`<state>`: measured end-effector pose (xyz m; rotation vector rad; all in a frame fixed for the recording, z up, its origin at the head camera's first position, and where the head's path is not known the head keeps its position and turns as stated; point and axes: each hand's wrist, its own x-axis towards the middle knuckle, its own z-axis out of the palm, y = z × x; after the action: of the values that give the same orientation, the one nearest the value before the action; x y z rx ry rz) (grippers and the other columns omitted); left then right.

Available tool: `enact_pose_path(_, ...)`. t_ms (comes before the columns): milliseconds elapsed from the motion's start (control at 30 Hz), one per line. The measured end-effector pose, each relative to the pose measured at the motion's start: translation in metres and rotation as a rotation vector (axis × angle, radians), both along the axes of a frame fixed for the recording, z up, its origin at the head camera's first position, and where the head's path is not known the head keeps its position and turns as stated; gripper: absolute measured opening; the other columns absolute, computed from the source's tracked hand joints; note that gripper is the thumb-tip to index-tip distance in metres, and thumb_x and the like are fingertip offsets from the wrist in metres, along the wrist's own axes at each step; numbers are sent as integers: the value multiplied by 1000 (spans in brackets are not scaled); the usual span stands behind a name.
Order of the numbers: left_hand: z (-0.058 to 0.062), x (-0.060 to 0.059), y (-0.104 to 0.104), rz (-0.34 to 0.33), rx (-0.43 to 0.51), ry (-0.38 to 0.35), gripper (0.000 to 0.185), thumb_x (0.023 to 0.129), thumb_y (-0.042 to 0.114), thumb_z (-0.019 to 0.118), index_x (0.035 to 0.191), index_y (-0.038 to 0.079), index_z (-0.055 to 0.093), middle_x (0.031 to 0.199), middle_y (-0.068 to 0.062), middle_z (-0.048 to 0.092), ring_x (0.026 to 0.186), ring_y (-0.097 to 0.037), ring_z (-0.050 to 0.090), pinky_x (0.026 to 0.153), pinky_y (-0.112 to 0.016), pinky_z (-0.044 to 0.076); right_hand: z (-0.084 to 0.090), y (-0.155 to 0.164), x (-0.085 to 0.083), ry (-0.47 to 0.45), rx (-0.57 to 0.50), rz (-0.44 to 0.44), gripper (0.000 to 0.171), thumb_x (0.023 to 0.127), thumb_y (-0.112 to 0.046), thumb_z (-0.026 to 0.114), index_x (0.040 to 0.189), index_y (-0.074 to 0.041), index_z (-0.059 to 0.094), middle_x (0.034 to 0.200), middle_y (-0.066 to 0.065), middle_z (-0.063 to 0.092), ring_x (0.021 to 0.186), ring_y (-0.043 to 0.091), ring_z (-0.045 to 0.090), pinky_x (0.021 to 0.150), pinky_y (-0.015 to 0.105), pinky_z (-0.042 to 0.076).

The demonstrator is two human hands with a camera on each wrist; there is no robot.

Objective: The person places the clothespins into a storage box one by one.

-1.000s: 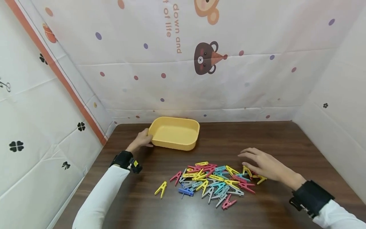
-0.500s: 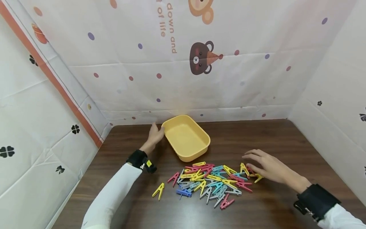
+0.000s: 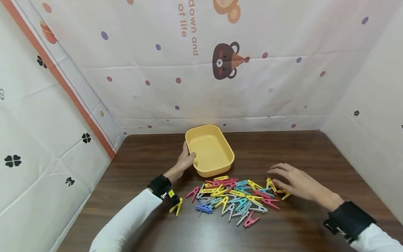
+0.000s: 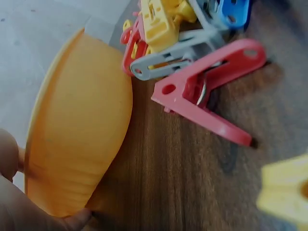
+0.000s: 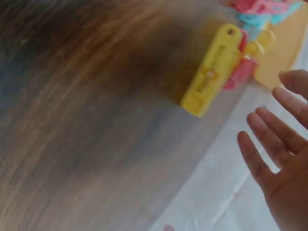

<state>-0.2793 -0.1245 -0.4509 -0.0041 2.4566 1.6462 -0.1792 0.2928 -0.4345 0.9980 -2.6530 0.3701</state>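
Note:
My left hand (image 3: 184,161) holds the yellow plastic tray (image 3: 210,150) by its left side, thumb over the rim and fingers along the outer wall. In the left wrist view a fingertip reaches the base of the tray (image 4: 82,120). Just in front of the tray spreads a pile of clothespins in yellow, red, teal, grey and blue. My right hand (image 3: 296,180) hovers at the pile's right edge, fingers spread and holding nothing. Below it lies a yellow clothespin (image 3: 285,194), partly hidden; the right wrist view shows a yellow clothespin (image 5: 211,70) apart from the fingers.
A lone yellow clothespin (image 3: 177,207) lies left of the pile beside the left wristband, and a red clothespin (image 3: 250,220) lies at its front. The brown wooden table (image 3: 302,150) meets a printed white cloth wall (image 3: 267,94) at the back and both sides.
The tray has turned and shifted right, closer to the pile. My left hand moved right with it and now has its thumb over the rim. The right hand stays nearly in place.

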Motion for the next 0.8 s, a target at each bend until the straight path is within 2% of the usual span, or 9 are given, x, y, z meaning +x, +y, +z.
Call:
enact_pose_path(67,-4,-3,6,-1,-13,19,84,102,17,44,164,16,-13,173,-16,8,149,-34,36,118,-50,34,6,5,5,3,2,-19,37,89,-15,80,124,-15,71,122,3,67,109,24,67,81,45,59)
enact_pose_path(167,-6,-9,11,-35,-42,43,83,104,18,42,164,18,-15,171,-18,14,116,-30,65,101,-39,48,15,13,12,-19,10,-52,38,89,-16,79,126,-14,70,121,3,67,109,26,67,81,46,59)
enact_pose_path(200,-6,-10,13,-47,-51,45,82,105,18,41,164,20,-15,170,-18,19,105,-32,69,97,-39,49,18,14,15,-35,16,-62,37,90,-17,79,126,-14,70,121,2,67,109,26,67,81,46,59)
enact_pose_path(300,-6,-17,17,-84,-68,34,79,106,21,39,164,24,-14,171,-16,20,101,-32,69,96,-37,48,21,15,18,-78,35,-71,36,91,-19,78,126,-14,70,121,3,68,108,27,68,80,45,59)
enact_pose_path(367,-8,-20,23,-93,-62,18,78,105,22,40,165,26,-11,172,-13,17,125,-34,60,106,-43,42,20,13,19,-109,49,-72,35,91,-19,78,125,-13,70,120,4,68,108,27,68,80,45,59)
enact_pose_path(433,-10,-23,27,-104,-41,-1,79,103,21,41,165,28,-8,173,-9,9,138,-34,47,107,-44,38,17,11,19,-147,66,-68,35,91,-19,78,124,-11,70,120,6,67,108,28,68,81,45,59)
enact_pose_path(500,-11,-25,29,-108,-9,-12,81,101,20,43,166,29,-5,174,-8,8,143,-35,41,106,-46,36,15,8,18,-192,85,-70,36,91,-19,77,125,-9,70,120,7,67,109,29,67,83,46,59)
enact_pose_path(600,-13,-27,29,-97,26,-24,81,100,20,45,166,30,-2,174,-7,8,152,-35,29,115,-50,32,12,5,15,-234,98,-50,37,90,-17,77,125,-6,70,120,10,67,108,30,67,84,47,59)
enact_pose_path(800,-14,-26,27,-52,129,-72,73,107,31,46,166,28,4,174,-6,7,160,-32,9,127,-56,16,8,1,16,-133,66,-58,33,89,-15,78,119,-3,72,112,8,69,101,27,70,80,44,60)
